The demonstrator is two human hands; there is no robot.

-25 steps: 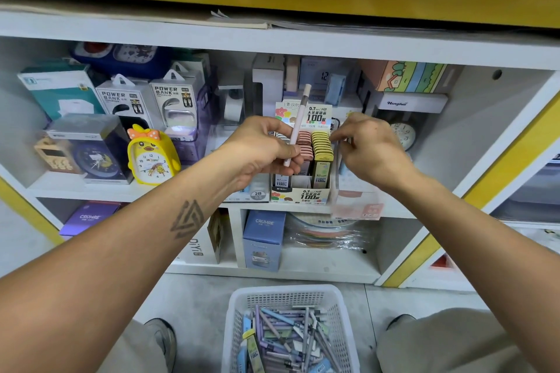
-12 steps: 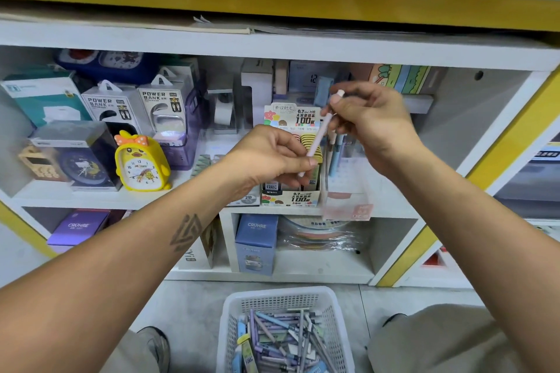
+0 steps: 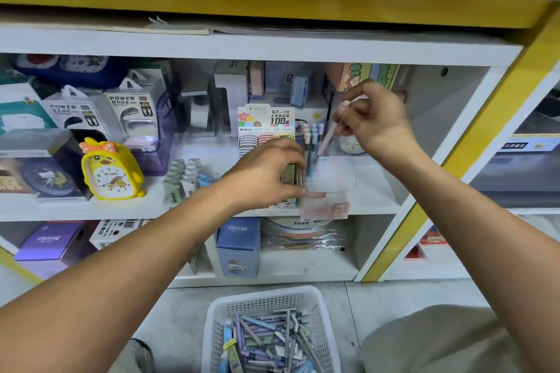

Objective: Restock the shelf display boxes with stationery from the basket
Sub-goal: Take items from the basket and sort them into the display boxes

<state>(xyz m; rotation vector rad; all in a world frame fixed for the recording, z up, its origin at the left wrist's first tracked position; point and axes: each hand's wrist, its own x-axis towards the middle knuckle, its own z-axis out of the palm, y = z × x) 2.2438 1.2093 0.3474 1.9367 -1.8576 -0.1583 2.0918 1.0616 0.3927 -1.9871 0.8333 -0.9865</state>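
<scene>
right hand (image 3: 374, 121): pinching a pale pink pen (image 3: 328, 136) near its top, fingers curled round it; pen is tilting, tip pointing down-left toward the clear box (image 3: 328, 183)
left hand (image 3: 266, 174): fingers bent against the left edge of the clear box and in front of the lead box (image 3: 266, 133); looks like it is steadying, but whether it is actually clamping anything I cannot tell
pen: tip is sitting at or just inside the clear box mouth, beside the pens (image 3: 312, 142) already standing there; exact depth is blurred
clear box: sitting on the middle shelf (image 3: 378, 203), front edge near the shelf lip, pink label on its front
basket (image 3: 266, 300): on the floor below, between the knees, holding many more pens and refill packs
step: judging it as slotting one pen into the clear box; most stock is waiting in the basket, so early in the task
risk 1: pen is going in at an angle, so its tip could be catching on the standing pens and knocking them askew
risk 2: box is light and close to the lip; a sideways push could be sliding it off the shelf if the left hand is not bracing it
risk 3: the pinch is high on the pen, so the tip could be swinging and missing the mouth, dropping the pen behind the box
nearby: duck clock (image 3: 110, 171) well apart to the left, not in the way
</scene>
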